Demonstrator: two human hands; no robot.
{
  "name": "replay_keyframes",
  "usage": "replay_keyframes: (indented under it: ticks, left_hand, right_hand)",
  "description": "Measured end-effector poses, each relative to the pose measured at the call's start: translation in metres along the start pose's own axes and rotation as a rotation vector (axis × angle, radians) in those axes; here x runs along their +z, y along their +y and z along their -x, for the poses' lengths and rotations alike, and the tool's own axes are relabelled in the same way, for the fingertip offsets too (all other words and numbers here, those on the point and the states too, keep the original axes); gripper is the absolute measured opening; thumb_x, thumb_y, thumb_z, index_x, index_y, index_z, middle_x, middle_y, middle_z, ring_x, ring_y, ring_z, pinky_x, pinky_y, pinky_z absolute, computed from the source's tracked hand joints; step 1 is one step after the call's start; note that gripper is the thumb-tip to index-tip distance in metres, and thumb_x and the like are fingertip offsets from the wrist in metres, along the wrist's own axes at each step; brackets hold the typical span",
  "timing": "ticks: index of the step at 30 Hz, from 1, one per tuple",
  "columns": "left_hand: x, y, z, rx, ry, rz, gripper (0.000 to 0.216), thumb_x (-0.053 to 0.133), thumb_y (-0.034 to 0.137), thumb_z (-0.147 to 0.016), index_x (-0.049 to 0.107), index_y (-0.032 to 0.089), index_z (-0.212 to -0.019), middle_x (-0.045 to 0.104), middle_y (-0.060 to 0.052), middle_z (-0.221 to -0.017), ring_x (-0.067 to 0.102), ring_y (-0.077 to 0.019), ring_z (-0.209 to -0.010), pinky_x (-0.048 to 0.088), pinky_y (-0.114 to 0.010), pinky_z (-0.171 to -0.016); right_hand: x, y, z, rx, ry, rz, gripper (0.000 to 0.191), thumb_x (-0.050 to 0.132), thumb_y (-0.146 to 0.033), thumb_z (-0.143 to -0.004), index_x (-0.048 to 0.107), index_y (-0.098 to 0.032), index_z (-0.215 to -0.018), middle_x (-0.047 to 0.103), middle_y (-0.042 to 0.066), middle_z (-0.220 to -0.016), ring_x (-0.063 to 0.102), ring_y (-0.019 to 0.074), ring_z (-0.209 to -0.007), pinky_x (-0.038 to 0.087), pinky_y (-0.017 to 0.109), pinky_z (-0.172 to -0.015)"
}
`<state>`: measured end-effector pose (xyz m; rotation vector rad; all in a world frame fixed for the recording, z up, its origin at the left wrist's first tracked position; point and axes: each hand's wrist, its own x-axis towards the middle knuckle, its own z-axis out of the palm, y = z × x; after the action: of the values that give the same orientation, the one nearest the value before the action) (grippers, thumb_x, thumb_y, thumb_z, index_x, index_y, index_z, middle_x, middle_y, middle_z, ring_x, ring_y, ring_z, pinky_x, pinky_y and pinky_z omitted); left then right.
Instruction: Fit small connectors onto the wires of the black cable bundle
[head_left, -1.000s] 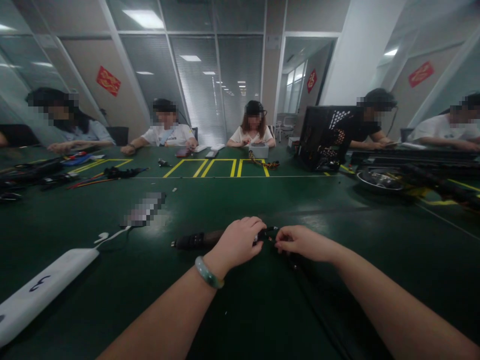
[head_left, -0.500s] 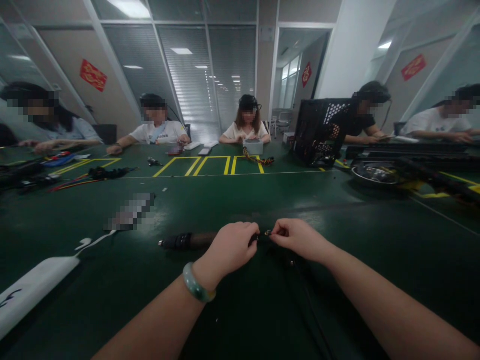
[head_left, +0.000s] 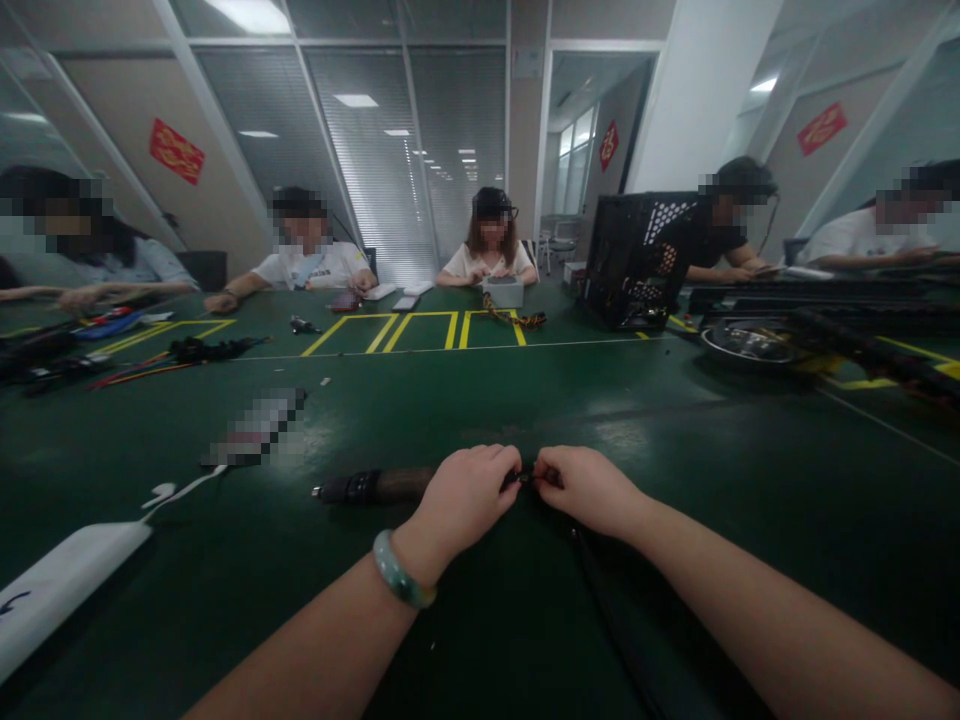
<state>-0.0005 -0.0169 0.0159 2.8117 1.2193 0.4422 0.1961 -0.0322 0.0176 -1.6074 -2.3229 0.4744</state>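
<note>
A dark electric screwdriver (head_left: 401,485) lies sideways on the green table, its metal tip pointing left. My left hand (head_left: 472,492) is wrapped around its rear end, palm down, a green bangle (head_left: 397,570) on that wrist. Close beside those fingertips, my right hand (head_left: 589,487) pinches a small cable connector (head_left: 528,474) that is mostly covered by the fingers. Whether the connector is seated in the screwdriver cannot be made out. A black cable (head_left: 604,590) runs from below my right hand toward the front edge.
A white power strip (head_left: 67,585) lies at the left, with a white cord leading to a blurred-out device (head_left: 259,425). Loose wires (head_left: 202,348) are farther left. At the right stand a black computer case (head_left: 630,260) and a round metal part (head_left: 746,342). Several people sit across the table.
My right hand has moved slightly left, bringing the connector up to the screwdriver's rear end. The black cable has shifted a little. My left hand stays nearly in place.
</note>
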Motion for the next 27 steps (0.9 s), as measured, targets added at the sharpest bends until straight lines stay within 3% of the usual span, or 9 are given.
replay_keyframes:
  ticks: [15, 27]
  left_hand:
    - [-0.003, -0.002, 0.001, 0.013, 0.01, 0.078, 0.007, 0.061, 0.023, -0.084, 0.057, 0.022, -0.09, 0.061, -0.001, -0.088, 0.057, -0.0198, -0.085, 0.044, -0.033, -0.076]
    - [-0.003, -0.004, 0.002, 0.064, 0.031, 0.095, 0.005, 0.059, 0.017, -0.083, 0.057, 0.021, -0.086, 0.06, 0.0, -0.086, 0.056, -0.019, -0.082, 0.044, -0.033, -0.075]
  right_hand:
    - [0.001, -0.002, -0.003, -0.11, 0.041, -0.105, 0.007, 0.058, -0.021, -0.083, 0.064, -0.019, -0.084, 0.064, 0.001, -0.077, 0.058, 0.0144, -0.071, 0.038, 0.022, -0.061]
    - [0.004, -0.011, 0.002, 0.118, -0.031, -0.252, 0.017, 0.056, -0.032, -0.087, 0.069, -0.021, -0.089, 0.071, 0.002, -0.084, 0.064, 0.0165, -0.073, 0.041, 0.025, -0.06]
